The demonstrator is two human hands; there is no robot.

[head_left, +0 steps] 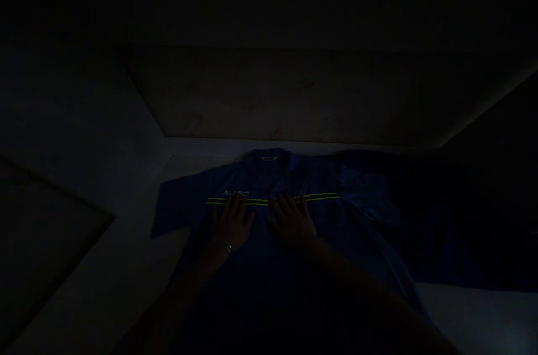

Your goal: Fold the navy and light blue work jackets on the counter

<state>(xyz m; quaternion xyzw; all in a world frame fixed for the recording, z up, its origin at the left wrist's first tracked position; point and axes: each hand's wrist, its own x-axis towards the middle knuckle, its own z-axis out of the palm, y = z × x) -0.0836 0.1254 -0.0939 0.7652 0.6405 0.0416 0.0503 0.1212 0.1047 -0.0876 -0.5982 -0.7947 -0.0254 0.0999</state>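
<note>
A dark blue short-sleeved work shirt [269, 254] lies spread front side up, its collar pointing away from me. Two yellow-green stripes cross its chest, and pale lettering sits above them on the left. My left hand [233, 223] rests flat on the chest below the lettering, fingers stretched over the stripes; a bracelet circles that wrist. Close beside it, my right hand [293, 222] lies palm down near the shirt's middle, fingers stretched out and touching the stripes. The lower part of the shirt fades into darkness between my forearms.
The scene is very dark. Pale surface [483, 316] shows under the shirt and at lower right. More dark blue cloth [454, 232] lies to the right. A brownish panel with reddish marks [286, 97] stands beyond the collar.
</note>
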